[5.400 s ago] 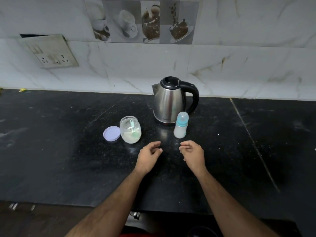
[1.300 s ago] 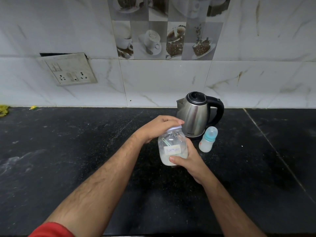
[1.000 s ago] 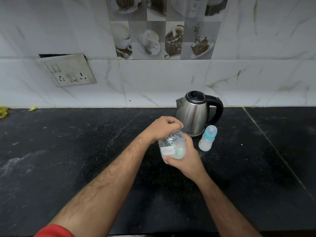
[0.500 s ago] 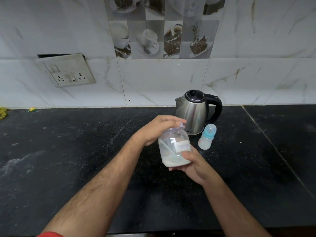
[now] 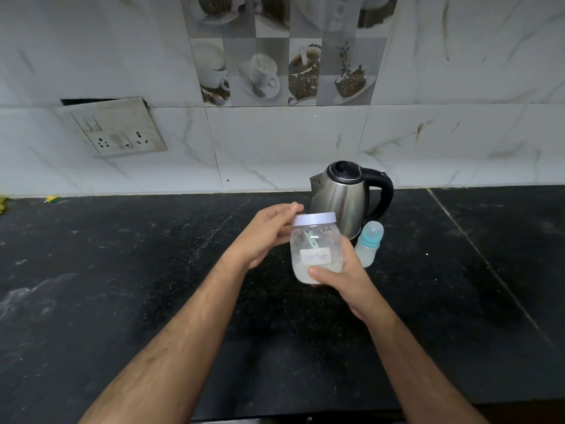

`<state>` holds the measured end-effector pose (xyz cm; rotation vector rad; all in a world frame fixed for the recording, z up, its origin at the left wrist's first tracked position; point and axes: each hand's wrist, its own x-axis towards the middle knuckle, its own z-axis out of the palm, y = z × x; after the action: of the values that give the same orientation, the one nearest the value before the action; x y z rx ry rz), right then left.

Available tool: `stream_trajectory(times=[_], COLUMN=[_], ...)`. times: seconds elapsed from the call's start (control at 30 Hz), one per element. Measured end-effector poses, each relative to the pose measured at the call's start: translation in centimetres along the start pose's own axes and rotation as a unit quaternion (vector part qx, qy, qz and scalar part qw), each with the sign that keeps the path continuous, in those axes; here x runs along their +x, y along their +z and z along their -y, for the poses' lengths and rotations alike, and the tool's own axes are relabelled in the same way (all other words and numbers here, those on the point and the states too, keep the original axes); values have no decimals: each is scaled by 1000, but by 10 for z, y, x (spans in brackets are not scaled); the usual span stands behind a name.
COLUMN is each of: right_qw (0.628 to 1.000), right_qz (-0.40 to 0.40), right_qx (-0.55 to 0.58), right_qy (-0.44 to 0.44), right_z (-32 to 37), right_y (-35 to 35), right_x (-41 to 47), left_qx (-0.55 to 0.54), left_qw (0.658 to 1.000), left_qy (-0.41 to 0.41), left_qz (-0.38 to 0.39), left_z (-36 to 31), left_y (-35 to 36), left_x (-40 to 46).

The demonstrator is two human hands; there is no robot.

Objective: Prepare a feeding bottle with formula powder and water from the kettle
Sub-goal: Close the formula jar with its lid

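Observation:
My right hand (image 5: 344, 281) grips a clear plastic jar (image 5: 315, 255) of white formula powder from below and lifts it above the black counter (image 5: 122, 270). A pale scoop (image 5: 312, 241) stands inside the jar. The lilac lid (image 5: 315, 218) sits on the jar's mouth. My left hand (image 5: 263, 237) is at the lid's left side, and its thumb and fingers pinch the rim. Behind the jar stands a steel kettle (image 5: 342, 203) with a black handle. A feeding bottle (image 5: 368, 243) with a blue cap stands upright at the kettle's right foot.
A tiled wall runs along the back of the counter, with a switch and socket plate (image 5: 116, 130) at the upper left. Small yellow scraps (image 5: 50, 198) lie at the far left by the wall. The counter's front edge runs along the bottom of the view.
The lid lay beside the open jar on the counter; now it sits on the jar, held up in my right hand. My left hand has slid from the lid's top to its left side.

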<state>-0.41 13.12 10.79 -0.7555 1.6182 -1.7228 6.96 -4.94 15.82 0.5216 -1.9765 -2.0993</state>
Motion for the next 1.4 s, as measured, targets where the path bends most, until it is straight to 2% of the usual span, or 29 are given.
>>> stream_trajectory(times=[0.17,0.37,0.57,0.77,1.1,1.27,1.4], right_qw=[1000,998,998,999,999,1000,1000], right_qz=[14,45,2,16,24,23,-15], right_qx=[-17,39,51,47,28,2,-21], right_qy=[-18,25,20,1,1,1,17], right_z=[0,0,2,3,-5,-8,-26], right_y=[12,11,21,14,12,8,1], right_x=[-1,-3,0,2,-5,-4,-5], left_qx=[80,28,-7,3,-43,-47,-22], left_qw=[997,999,1000,1000,996,997,999], left_qy=[5,-18,1,22,32,16,-20], left_qz=[11,21,-27,19,69,55,35], left_z=[-9,-5,-3,-2,6,16,35], left_y=[16,17,26,23,23,24,26], left_x=[1,4,4,0,-5,-2,-3])
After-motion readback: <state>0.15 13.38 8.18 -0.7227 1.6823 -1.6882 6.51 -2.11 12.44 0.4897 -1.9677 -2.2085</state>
